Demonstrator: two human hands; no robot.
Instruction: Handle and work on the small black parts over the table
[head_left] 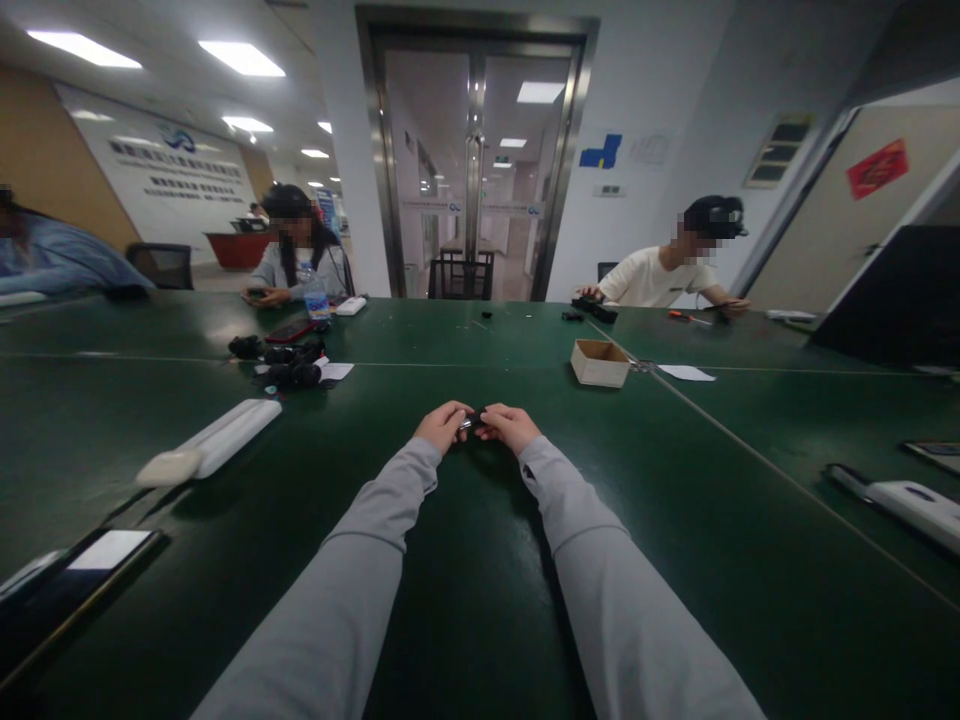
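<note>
Both my arms, in grey sleeves, reach forward over the green table [465, 600]. Between my fingertips is a small dark object with a shiny, silvery part [468, 422]; its kind is too small to make out. My left hand [444, 425] is closed on its left, silvery side. From the other side, my right hand [511, 427] pinches the dark end with thumb and fingers. The two hands almost meet just above the tabletop, and the fingers cover much of the object.
A small open box [600, 365] stands ahead on the right. Black gear [292, 362], a water bottle [315, 295] and a white device [232, 437] lie to the left, a phone [82, 590] nearer. Co-workers [300, 250] sit across the table; a screwdriver [686, 317] lies far right.
</note>
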